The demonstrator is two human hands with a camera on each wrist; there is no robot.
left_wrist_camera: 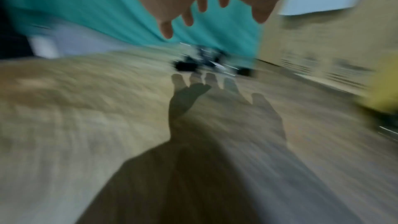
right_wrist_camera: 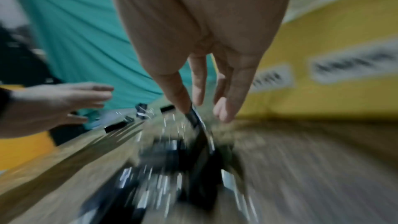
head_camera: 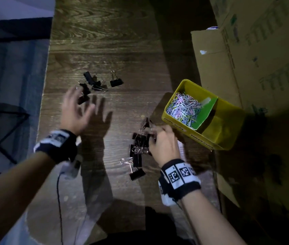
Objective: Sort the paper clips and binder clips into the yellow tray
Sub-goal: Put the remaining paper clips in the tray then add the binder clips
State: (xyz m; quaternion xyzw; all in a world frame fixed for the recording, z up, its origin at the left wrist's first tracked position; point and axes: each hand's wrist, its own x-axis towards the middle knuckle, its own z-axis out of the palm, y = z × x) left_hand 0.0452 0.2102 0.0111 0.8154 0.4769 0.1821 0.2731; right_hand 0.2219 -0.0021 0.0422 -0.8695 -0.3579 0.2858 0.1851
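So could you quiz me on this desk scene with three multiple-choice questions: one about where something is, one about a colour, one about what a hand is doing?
1. Where do the pastel wire paper clips lie?
A. in the yellow plastic tray
B. on the wooden table
C. in the cardboard box

2. What colour are the loose metal binder clips?
A. red
B. black
C. white

3. What is the left hand doing?
A. gripping the tray
B. pinching a paper clip
C. hovering open, fingers spread

Answers:
1 A: the head view shows them heaped in the tray's left compartment.
2 B: every clip body on the table is black.
3 C: the left wrist view shows spread fingers holding nothing.
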